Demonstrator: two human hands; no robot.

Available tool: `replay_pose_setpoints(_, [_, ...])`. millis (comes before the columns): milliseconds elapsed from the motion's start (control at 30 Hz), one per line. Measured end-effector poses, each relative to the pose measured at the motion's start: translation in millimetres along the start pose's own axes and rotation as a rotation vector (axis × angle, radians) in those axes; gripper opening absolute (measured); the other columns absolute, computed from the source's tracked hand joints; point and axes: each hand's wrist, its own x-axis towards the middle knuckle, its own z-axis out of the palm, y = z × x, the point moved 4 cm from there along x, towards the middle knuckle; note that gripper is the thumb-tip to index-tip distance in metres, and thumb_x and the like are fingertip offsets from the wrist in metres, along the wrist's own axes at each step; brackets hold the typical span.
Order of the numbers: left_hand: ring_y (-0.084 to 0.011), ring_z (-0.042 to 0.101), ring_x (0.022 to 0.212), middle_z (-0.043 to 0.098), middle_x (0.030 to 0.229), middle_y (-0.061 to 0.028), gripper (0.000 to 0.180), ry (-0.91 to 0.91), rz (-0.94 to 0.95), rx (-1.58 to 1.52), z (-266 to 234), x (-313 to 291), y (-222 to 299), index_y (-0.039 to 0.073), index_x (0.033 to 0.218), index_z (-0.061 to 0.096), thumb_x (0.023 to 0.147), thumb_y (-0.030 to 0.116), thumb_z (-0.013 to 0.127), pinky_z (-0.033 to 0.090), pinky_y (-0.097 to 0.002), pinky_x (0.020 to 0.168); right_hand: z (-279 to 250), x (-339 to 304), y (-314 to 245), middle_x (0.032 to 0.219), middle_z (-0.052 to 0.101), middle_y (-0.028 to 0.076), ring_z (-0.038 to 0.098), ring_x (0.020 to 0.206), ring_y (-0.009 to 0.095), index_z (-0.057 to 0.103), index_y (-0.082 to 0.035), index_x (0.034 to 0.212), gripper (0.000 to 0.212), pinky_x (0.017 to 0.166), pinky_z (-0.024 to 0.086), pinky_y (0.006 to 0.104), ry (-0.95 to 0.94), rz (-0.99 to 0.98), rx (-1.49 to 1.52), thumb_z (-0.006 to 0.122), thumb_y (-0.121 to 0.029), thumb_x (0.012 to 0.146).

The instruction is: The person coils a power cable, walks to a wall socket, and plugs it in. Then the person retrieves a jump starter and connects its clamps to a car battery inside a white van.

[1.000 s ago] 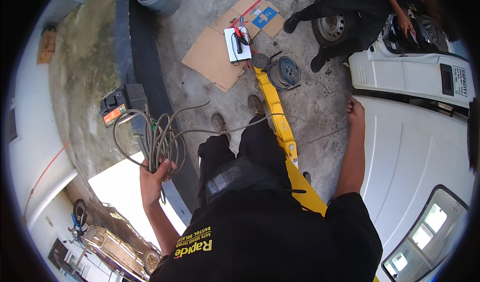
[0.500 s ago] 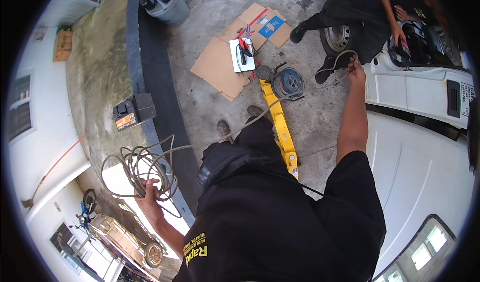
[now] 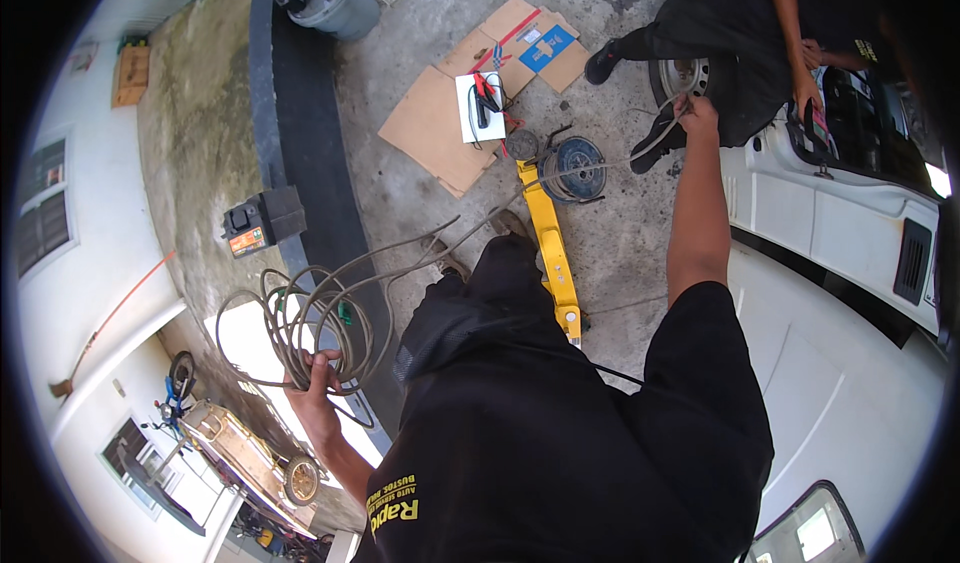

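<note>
Head view: both hands (image 3: pixel 316 381) pinch the cable (image 3: pixel 347 363), coiled at left, stretched between them.

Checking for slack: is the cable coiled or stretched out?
Partly coiled: the cable forms loose loops at the left hand, while one length stretches to the right hand.

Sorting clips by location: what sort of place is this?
Likely a vehicle repair area, partly outdoors by the look of it: there's a yellow floor jack, a car battery on the ledge, and a co-worker beside a white vehicle.
</note>
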Motion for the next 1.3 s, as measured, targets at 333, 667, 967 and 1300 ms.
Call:
replay_pose_setpoints(333, [-0.0130, 0.059, 0.068, 0.078, 0.104, -0.0213, 0.020, 0.024, 0.049, 0.047, 19, -18, 16, 0.007, 0.104, 0.055, 0.102, 0.014, 0.073, 0.050, -0.0285, 0.068, 33, -54, 75, 0.115, 0.072, 0.004, 0.057, 0.082, 0.015, 0.057, -0.006, 0.152, 0.039, 0.069, 0.048, 0.0372, -0.406, -0.123, -0.385, 0.049, -0.012, 0.114])
replay_pose_setpoints(667, [-0.0106, 0.059, 0.069, 0.078, 0.108, -0.0228, 0.016, 0.081, 0.072, 0.097, 2, -32, 24, 0.008, 0.105, 0.056, 0.103, 0.013, 0.070, 0.049, -0.0267, 0.068, 135, -109, -5, 0.110, 0.068, 0.005, 0.057, 0.088, 0.016, 0.064, -0.003, 0.135, 0.028, 0.080, 0.046, 0.0378, -0.678, -0.225, 0.267, 0.049, -0.007, 0.112])
replay_pose_setpoints(967, [-0.0108, 0.056, 0.068, 0.077, 0.108, -0.0234, 0.015, 0.082, 0.069, 0.025, -2, -31, 10, 0.004, 0.106, 0.057, 0.103, 0.011, 0.069, 0.047, -0.0256, 0.066, 11, -19, 20, 0.081, 0.059, 0.005, 0.052, 0.065, 0.016, 0.064, -0.001, 0.106, 0.013, 0.062, 0.043, 0.0360, 0.121, 0.073, 0.059, 0.055, -0.011, 0.108])
replay_pose_setpoints(1300, [-0.0089, 0.057, 0.070, 0.074, 0.105, -0.0172, 0.012, 0.167, 0.068, -0.066, -25, -26, 1, 0.005, 0.112, 0.057, 0.104, 0.006, 0.067, 0.046, -0.0218, 0.063, -60, -296, -49, 0.061, 0.027, -0.009, 0.022, 0.048, 0.005, 0.071, 0.006, 0.117, 0.030, 0.045, 0.018, 0.0264, 0.055, -0.255, -0.085, 0.057, -0.019, 0.108])
